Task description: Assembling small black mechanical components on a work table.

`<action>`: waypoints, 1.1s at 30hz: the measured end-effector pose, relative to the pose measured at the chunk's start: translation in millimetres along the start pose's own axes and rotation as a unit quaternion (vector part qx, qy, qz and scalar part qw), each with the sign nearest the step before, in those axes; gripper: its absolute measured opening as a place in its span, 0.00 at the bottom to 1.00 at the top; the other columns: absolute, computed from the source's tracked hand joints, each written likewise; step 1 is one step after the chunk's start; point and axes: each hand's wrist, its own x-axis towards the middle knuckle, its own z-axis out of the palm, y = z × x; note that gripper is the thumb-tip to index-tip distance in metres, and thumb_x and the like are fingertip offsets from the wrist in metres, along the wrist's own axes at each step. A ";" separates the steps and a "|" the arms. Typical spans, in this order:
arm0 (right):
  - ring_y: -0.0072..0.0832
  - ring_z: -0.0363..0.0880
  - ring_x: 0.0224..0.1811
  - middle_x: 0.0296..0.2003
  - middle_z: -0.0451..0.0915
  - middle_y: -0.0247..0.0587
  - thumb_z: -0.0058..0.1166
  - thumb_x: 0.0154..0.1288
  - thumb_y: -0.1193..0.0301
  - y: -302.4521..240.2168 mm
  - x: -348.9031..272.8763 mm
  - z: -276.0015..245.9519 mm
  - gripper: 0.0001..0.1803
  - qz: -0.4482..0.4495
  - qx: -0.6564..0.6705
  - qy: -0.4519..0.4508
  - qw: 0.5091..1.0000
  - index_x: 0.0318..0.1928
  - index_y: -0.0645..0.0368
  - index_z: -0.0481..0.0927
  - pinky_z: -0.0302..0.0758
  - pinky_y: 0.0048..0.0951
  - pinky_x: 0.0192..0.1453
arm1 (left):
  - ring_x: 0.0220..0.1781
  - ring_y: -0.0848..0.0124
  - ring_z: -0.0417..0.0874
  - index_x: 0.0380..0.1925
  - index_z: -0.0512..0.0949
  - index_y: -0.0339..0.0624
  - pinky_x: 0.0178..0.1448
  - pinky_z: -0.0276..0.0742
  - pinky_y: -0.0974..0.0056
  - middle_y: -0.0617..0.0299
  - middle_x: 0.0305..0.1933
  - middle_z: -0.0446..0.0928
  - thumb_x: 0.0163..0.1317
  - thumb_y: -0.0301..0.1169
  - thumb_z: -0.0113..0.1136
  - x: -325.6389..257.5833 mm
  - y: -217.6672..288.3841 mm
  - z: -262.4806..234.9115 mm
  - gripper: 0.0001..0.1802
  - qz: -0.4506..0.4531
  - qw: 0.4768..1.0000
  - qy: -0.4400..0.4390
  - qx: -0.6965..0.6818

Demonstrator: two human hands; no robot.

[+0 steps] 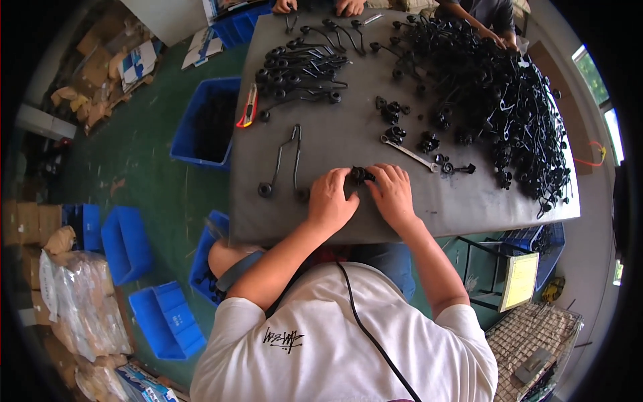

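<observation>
Near the front of the grey table [462, 214], my left hand [331, 199] and my right hand [394, 193] come together. Between their fingertips they grip a small round black part [362, 175]; its exact shape is partly hidden. Left of my left hand lie two bent black rods [279, 161] with round ends. Beyond my right hand rests an open-end wrench [410, 154], with a small black fitting [458, 167] by its end. Several more small black fittings [394, 112] lie farther back.
A tangled heap of black rods [509, 114] covers the table's right side. More rods [301, 67] lie in a group at back left, near a red utility knife [248, 107]. Two other people's hands [318, 7] show beyond. Blue bins [175, 151] stand left on the floor.
</observation>
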 end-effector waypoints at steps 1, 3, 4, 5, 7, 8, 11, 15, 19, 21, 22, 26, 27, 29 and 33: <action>0.41 0.76 0.52 0.50 0.79 0.37 0.62 0.61 0.71 -1.2 -1.9 2.5 0.16 -0.006 0.000 -0.001 1.000 0.50 0.53 0.79 0.71 0.42 0.56 | 0.53 0.52 0.80 0.54 0.74 0.41 0.57 0.76 0.50 0.53 0.52 0.79 0.54 0.29 0.70 3.3 1.7 -2.5 0.27 -0.002 1.000 0.005 0.001; 0.40 0.76 0.50 0.49 0.79 0.37 0.63 0.59 0.74 -2.8 -9.9 6.1 0.16 -0.022 -0.015 0.015 1.000 0.48 0.54 0.78 0.71 0.41 0.54 | 0.50 0.52 0.81 0.55 0.74 0.41 0.55 0.77 0.52 0.52 0.49 0.80 0.54 0.30 0.69 9.6 3.2 -5.8 0.28 -0.057 0.991 -0.082 -0.086; 0.40 0.76 0.50 0.49 0.79 0.37 0.63 0.59 0.74 -3.0 -14.1 5.6 0.16 -0.026 -0.015 0.010 1.000 0.48 0.54 0.78 0.71 0.41 0.54 | 0.50 0.52 0.81 0.55 0.74 0.41 0.55 0.77 0.52 0.52 0.49 0.80 0.54 0.30 0.69 10.2 4.4 -7.4 0.28 -0.062 0.991 -0.079 -0.088; 0.40 0.76 0.48 0.48 0.78 0.38 0.63 0.58 0.74 -2.5 -18.2 4.2 0.16 -0.045 -0.023 0.019 0.999 0.47 0.54 0.78 0.71 0.41 0.53 | 0.49 0.52 0.82 0.56 0.74 0.42 0.54 0.78 0.52 0.52 0.49 0.80 0.53 0.29 0.69 10.6 5.4 -8.5 0.28 -0.034 0.992 -0.086 -0.084; 0.39 0.77 0.47 0.48 0.78 0.39 0.63 0.57 0.75 -3.0 -21.4 1.0 0.16 -0.063 -0.034 0.028 0.997 0.46 0.54 0.77 0.72 0.41 0.51 | 0.49 0.52 0.82 0.56 0.74 0.42 0.54 0.78 0.52 0.52 0.49 0.81 0.53 0.28 0.68 9.8 5.0 -9.1 0.28 -0.005 0.992 -0.093 -0.082; 0.40 0.77 0.47 0.48 0.78 0.39 0.64 0.57 0.75 -3.3 -22.5 -1.4 0.18 -0.064 -0.012 0.021 0.998 0.49 0.55 0.77 0.72 0.41 0.52 | 0.50 0.53 0.82 0.56 0.75 0.43 0.55 0.78 0.52 0.52 0.50 0.81 0.53 0.27 0.67 8.4 3.7 -10.1 0.27 -0.003 0.989 -0.111 -0.101; 0.43 0.77 0.47 0.48 0.78 0.41 0.64 0.57 0.74 -13.1 -23.5 -9.1 0.22 0.022 0.059 0.024 0.998 0.53 0.57 0.77 0.73 0.41 0.54 | 0.52 0.53 0.82 0.56 0.75 0.44 0.58 0.78 0.52 0.54 0.53 0.80 0.53 0.23 0.65 2.6 -1.8 -5.6 0.27 0.041 0.988 -0.102 -0.113; 0.46 0.77 0.51 0.47 0.79 0.45 0.65 0.59 0.72 4.1 -13.5 -18.0 0.27 -0.006 0.087 -0.060 0.994 0.59 0.59 0.76 0.74 0.42 0.58 | 0.53 0.53 0.82 0.57 0.75 0.45 0.60 0.77 0.52 0.56 0.54 0.80 0.52 0.19 0.63 8.1 -12.1 2.9 0.28 0.130 0.985 -0.041 -0.106; 0.48 0.80 0.48 0.47 0.78 0.48 0.64 0.60 0.72 -0.4 -9.2 -22.9 0.22 0.149 0.170 -0.139 0.964 0.55 0.60 0.76 0.79 0.42 0.51 | 0.54 0.52 0.81 0.57 0.75 0.45 0.61 0.76 0.52 0.55 0.54 0.80 0.53 0.20 0.65 6.1 0.0 -6.9 0.28 0.114 0.989 -0.038 -0.082; 0.49 0.80 0.47 0.48 0.78 0.49 0.64 0.61 0.72 1.8 -14.7 -16.6 0.21 0.135 0.144 -0.105 0.975 0.54 0.59 0.76 0.79 0.42 0.49 | 0.55 0.51 0.80 0.58 0.74 0.43 0.61 0.75 0.51 0.54 0.53 0.80 0.55 0.23 0.68 1.7 3.8 -10.4 0.28 0.083 0.990 -0.033 -0.109; 0.50 0.81 0.45 0.48 0.78 0.49 0.64 0.61 0.73 2.5 -16.4 -13.9 0.20 0.119 0.117 -0.070 0.983 0.53 0.59 0.75 0.80 0.43 0.47 | 0.55 0.51 0.80 0.58 0.74 0.43 0.61 0.75 0.51 0.54 0.53 0.80 0.55 0.23 0.68 0.3 1.2 -7.8 0.28 0.081 0.991 -0.032 -0.107; 0.50 0.81 0.46 0.50 0.77 0.49 0.64 0.61 0.74 5.1 -18.0 -13.6 0.21 0.077 0.121 -0.082 0.986 0.54 0.59 0.74 0.80 0.44 0.48 | 0.53 0.51 0.80 0.57 0.74 0.43 0.59 0.75 0.50 0.53 0.49 0.80 0.55 0.28 0.71 1.9 -3.5 3.0 0.29 0.085 0.992 -0.018 -0.090; 0.51 0.81 0.46 0.50 0.77 0.49 0.64 0.61 0.74 4.5 -16.7 -15.2 0.21 0.084 0.133 -0.084 0.984 0.54 0.59 0.74 0.80 0.44 0.49 | 0.50 0.51 0.81 0.57 0.74 0.43 0.57 0.75 0.49 0.54 0.47 0.80 0.54 0.28 0.71 4.1 -3.6 3.8 0.28 0.101 0.991 -0.007 -0.082; 0.51 0.81 0.47 0.50 0.77 0.49 0.64 0.61 0.74 4.7 -15.4 -17.2 0.21 0.088 0.143 -0.089 0.982 0.54 0.59 0.74 0.80 0.44 0.49 | 0.49 0.51 0.81 0.55 0.75 0.44 0.55 0.75 0.49 0.54 0.45 0.80 0.54 0.28 0.70 9.3 -6.2 4.8 0.26 0.094 0.992 -0.027 -0.081; 0.51 0.81 0.47 0.51 0.77 0.49 0.63 0.61 0.75 14.6 -20.5 -21.3 0.20 0.094 0.098 -0.073 0.988 0.53 0.59 0.75 0.80 0.43 0.50 | 0.51 0.52 0.81 0.50 0.75 0.44 0.55 0.76 0.51 0.56 0.47 0.80 0.57 0.28 0.68 14.5 0.1 1.5 0.20 0.092 0.992 -0.054 -0.069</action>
